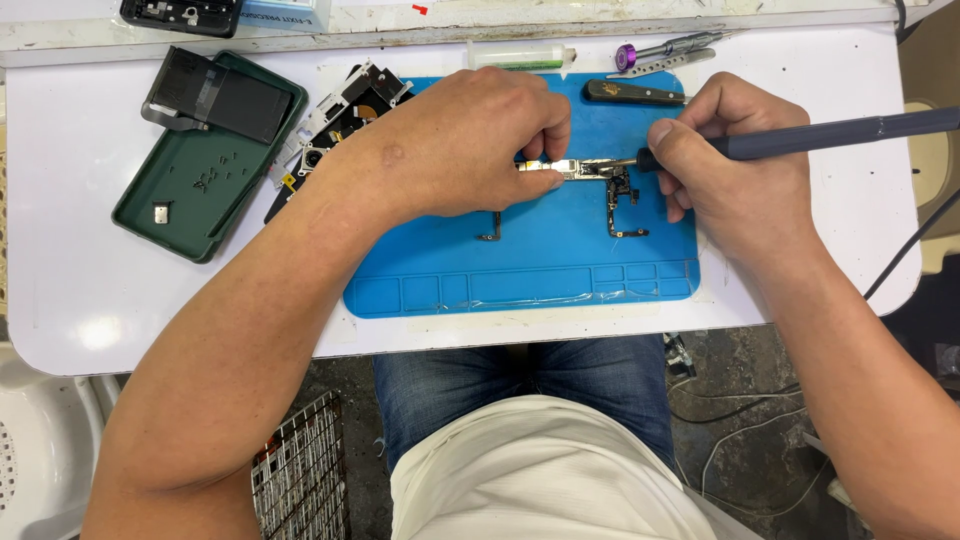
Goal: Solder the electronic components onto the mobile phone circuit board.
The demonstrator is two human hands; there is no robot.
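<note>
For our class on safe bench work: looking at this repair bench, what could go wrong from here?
1. The left hand pinches the small circuit board right beside the tool tip; a slip could catch the fingertips.
2. Loose flex parts on the blue mat could be knocked or snagged.
3. Tiny screws in the green tray could scatter if bumped.

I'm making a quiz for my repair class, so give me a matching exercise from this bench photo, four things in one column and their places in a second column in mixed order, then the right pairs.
Things:
1. small circuit board
2. dark soldering pen
3. tiny screws
4. clear syringe

Places:
A. lying in the green tray
B. gripped in the right hand
C. on the white table behind the blue mat
D. pinched by the left hand on the blue mat

Pairs: 1-D, 2-B, 3-A, 4-C
</note>
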